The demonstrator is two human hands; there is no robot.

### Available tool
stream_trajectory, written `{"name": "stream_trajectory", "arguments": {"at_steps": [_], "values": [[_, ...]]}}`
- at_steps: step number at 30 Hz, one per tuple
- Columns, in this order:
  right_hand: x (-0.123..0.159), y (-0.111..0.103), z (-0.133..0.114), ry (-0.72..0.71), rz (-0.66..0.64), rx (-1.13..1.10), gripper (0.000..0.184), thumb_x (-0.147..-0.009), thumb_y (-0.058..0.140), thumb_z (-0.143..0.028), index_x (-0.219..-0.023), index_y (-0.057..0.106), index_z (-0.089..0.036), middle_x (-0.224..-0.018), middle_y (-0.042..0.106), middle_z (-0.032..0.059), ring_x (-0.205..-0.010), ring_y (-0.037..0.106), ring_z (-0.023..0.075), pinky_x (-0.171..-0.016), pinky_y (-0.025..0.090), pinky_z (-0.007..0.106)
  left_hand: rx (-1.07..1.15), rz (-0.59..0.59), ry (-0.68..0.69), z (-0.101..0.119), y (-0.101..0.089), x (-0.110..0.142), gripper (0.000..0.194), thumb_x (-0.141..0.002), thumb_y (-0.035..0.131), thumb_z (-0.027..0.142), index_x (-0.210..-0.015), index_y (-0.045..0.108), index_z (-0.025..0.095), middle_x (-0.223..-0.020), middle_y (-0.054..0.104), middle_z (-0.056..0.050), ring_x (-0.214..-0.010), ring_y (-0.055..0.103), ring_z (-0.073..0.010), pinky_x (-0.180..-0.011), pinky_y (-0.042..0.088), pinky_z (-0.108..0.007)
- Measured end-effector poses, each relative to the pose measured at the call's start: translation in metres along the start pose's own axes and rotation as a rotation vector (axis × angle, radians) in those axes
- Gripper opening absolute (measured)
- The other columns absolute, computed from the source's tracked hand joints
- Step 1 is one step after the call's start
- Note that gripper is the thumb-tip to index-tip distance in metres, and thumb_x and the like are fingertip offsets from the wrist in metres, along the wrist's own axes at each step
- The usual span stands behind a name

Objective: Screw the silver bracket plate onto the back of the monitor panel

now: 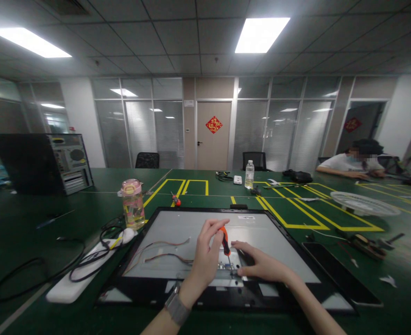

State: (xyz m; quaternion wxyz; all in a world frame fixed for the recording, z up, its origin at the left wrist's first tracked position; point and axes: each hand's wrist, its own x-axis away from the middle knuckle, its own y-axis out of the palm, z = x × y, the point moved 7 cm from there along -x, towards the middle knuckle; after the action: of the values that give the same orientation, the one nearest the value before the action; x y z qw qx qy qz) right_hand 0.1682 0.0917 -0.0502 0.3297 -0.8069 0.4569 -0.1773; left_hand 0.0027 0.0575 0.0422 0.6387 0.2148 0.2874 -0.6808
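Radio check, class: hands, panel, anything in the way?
Left hand on orange-and-black screwdriver, shaft pointing down at panel. Right hand spread beside the shaft. Panel lying flat; thin wires on it, left of the screwdriver.

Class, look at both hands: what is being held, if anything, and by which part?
The left hand holds the screwdriver by its orange-and-black handle. The right hand, spread near the shaft, shows no clear hold.
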Motion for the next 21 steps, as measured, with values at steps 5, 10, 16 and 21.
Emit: {"name": "stream_trajectory", "arguments": {"at_steps": [5,10,16,21], "values": [[0.0017,-0.0004,-0.0012,0.018,-0.007,0.006,0.079,-0.071,0.068,-0.050,-0.136,0.042,-0.013,-0.147,0.035,0.0147,-0.135,0.030,0.0299,-0.113,0.021,0.041,0.005,0.008,-0.008,-0.0026,-0.0001,-0.0002,0.024,-0.088,0.050,0.025,-0.106,0.065,0.019,-0.095,0.059,-0.006,-0.089,0.058,-0.0181,-0.081,0.046,-0.031],[0.0023,-0.0012,-0.0029,0.023,0.000,0.010,0.078,-0.070,0.068,-0.050,-0.136,0.042,-0.015,-0.147,0.036,0.0134,-0.135,0.030,0.0307,-0.113,0.022,0.042,-0.018,0.034,-0.009,-0.0048,-0.0021,0.0016,0.021,-0.086,0.054,0.030,-0.096,0.069,0.019,-0.087,0.053,-0.003,-0.082,0.057,-0.0170,-0.080,0.047,-0.031],[0.0016,-0.0010,-0.0026,0.020,0.003,0.000,0.077,-0.070,0.069,-0.050,-0.135,0.043,-0.017,-0.146,0.036,0.0125,-0.135,0.030,0.0289,-0.113,0.022,0.043,0.084,-0.002,-0.019,0.0024,-0.0006,0.0008,0.030,-0.092,0.041,0.027,-0.109,0.064,0.018,-0.103,0.059,-0.008,-0.091,0.059,-0.0183,-0.081,0.047,-0.031],[0.0022,-0.0009,-0.0042,0.020,-0.004,0.013,0.079,-0.071,0.068,-0.051,-0.136,0.042,-0.014,-0.147,0.035,0.0141,-0.135,0.030,0.0288,-0.114,0.021,0.041,-0.027,0.094,0.013,-0.0024,-0.0043,0.0025,0.015,-0.082,0.061,0.028,-0.090,0.070,0.020,-0.079,0.056,-0.002,-0.077,0.059,-0.0172,-0.077,0.048,-0.031]]}}
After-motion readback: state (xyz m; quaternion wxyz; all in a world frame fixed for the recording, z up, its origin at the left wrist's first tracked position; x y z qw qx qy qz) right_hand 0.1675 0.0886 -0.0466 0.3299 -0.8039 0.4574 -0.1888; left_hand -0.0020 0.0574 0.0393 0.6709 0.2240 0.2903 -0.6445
